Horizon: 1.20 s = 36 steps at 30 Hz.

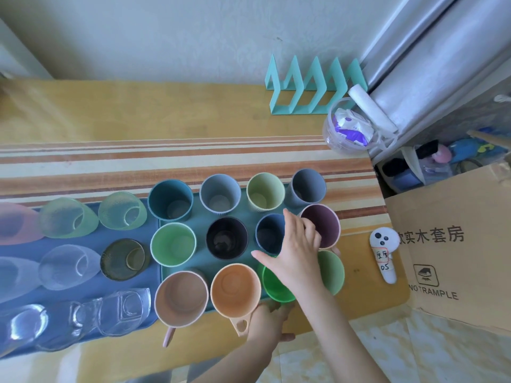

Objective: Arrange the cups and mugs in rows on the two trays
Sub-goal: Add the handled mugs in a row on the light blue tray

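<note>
Honestly the teal tray (161, 275) is packed so tight that one nudge could set off a domino thing. The right hand (297, 248) is reaching over the middle row, and its wrist hangs just above the bright green cup (276, 286) and the pale green cup (331, 272) beside it. If that arm drops or swings, I'd guess one of those tips into the orange mug (235, 290) or slides off the tray's near edge. The maroon cup (323, 225) sits right at the tray's right side too, so a push there might send it onto the tabletop (138, 111).

As for the hands: the right one is spread fairly wide, thumb stuck out to the left, fingertips resting on or just inside the maroon cup's rim, next to the navy cup (269, 233). It looks more like steadying or nudging than a real grab, and I can't tell if it's actually gripping. The left hand (265, 319) is down at the near edge under the bright green cup, fingers curled around its base. It seems to have hold of it, though the other arm hides part of that.

The glasses on the blue tray (130, 324) to the left are already lined up, a few looking tilted from here.
</note>
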Each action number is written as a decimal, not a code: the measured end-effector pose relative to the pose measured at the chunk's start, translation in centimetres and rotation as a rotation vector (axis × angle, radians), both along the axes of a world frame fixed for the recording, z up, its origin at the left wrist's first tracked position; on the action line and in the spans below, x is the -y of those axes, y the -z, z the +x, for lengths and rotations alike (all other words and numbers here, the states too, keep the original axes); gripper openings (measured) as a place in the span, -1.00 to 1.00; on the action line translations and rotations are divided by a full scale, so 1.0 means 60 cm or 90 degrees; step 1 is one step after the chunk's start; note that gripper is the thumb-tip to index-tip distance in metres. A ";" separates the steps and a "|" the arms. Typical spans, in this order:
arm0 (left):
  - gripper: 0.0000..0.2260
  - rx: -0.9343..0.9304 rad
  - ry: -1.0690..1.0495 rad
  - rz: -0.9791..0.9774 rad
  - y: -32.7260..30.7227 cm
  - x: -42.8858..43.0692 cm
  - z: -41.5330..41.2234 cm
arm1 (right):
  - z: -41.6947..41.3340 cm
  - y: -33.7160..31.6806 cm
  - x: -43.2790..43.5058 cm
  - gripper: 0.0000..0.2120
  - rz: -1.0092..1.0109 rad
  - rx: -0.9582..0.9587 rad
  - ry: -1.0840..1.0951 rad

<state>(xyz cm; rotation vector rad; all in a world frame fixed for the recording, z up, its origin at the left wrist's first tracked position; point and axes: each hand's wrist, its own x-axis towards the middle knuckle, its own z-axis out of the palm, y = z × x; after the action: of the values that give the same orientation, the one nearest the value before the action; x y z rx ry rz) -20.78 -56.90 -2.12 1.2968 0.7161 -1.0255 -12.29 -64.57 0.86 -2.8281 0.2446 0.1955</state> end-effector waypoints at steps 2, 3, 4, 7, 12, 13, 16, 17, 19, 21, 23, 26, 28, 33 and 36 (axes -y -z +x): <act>-0.91 0.001 -0.005 -0.001 -0.002 -0.002 -0.002 | 0.008 0.008 0.001 -0.08 -0.040 0.000 0.000; -0.91 0.000 -0.009 0.000 -0.002 -0.002 -0.003 | 0.011 0.011 0.001 -0.11 -0.047 0.000 -0.002; -0.89 0.000 -0.012 0.004 -0.002 -0.003 -0.003 | 0.014 0.014 0.002 -0.14 -0.047 0.000 -0.003; -0.90 -0.001 -0.024 -0.004 -0.001 0.002 -0.003 | 0.020 0.017 0.004 -0.17 -0.033 0.015 0.009; -0.93 -0.018 -0.045 -0.010 -0.004 0.006 0.006 | 0.027 0.018 0.003 -0.13 -0.018 0.015 0.005; -0.91 -0.022 -0.046 -0.008 -0.004 0.006 0.008 | 0.029 0.017 0.004 -0.12 -0.009 0.007 0.007; -0.87 -0.026 -0.043 -0.008 -0.004 0.006 0.009 | 0.029 0.013 0.006 -0.03 0.019 -0.020 0.013; -0.87 -0.030 -0.040 -0.009 -0.005 0.006 0.009 | 0.027 0.011 0.006 0.02 0.023 -0.031 0.014; -0.86 -0.035 -0.031 -0.012 -0.006 0.005 0.009 | 0.019 0.005 0.011 0.06 0.037 -0.026 0.027; -0.81 -0.037 -0.025 -0.017 -0.006 0.004 0.010 | 0.004 -0.005 0.025 -0.04 0.055 0.040 0.047; -0.69 -0.035 -0.016 -0.021 -0.007 0.003 0.011 | -0.020 -0.019 0.045 -0.24 0.087 0.110 0.057; -0.65 -0.023 0.007 -0.005 -0.008 0.002 0.009 | -0.072 -0.030 0.058 -0.39 0.113 0.128 0.063; -0.66 -0.012 0.024 -0.006 -0.007 0.001 0.005 | -0.106 -0.021 0.050 -0.34 0.056 0.080 0.066; -0.72 0.028 0.084 -0.002 -0.015 -0.005 0.005 | -0.137 0.001 0.012 -0.18 -0.059 -0.027 0.073; -0.80 0.018 0.077 -0.032 -0.028 -0.008 0.014 | -0.130 0.004 0.006 -0.14 -0.089 -0.035 0.062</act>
<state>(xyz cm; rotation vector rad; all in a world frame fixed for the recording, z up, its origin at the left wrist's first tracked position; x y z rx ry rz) -19.91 -56.39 -0.42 1.3205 0.5925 -1.1134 -20.07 -64.93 0.60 -2.9426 0.4235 0.2441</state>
